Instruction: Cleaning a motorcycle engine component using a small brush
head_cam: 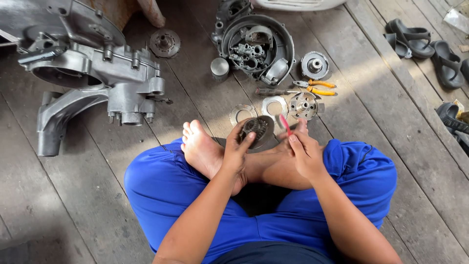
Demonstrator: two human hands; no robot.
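Note:
I sit cross-legged on a wooden plank floor in blue trousers. My left hand (238,149) grips a round, dark, toothed metal part (257,130) held over my bare feet. My right hand (304,152) holds a small red-handled tool (284,124), perhaps a brush, with its tip close to the right side of that part. Just beyond my hands lie a flat metal ring (242,113), a pale gasket plate (274,106) and a round hub with holes (304,105).
A large grey engine casing (93,73) lies at the far left. A round engine cover (257,44) filled with parts sits ahead, with a cylinder (220,67), a gear disc (315,65), yellow-handled pliers (316,87) and a screwdriver (273,91) nearby. Dark sandals (425,46) lie at the right.

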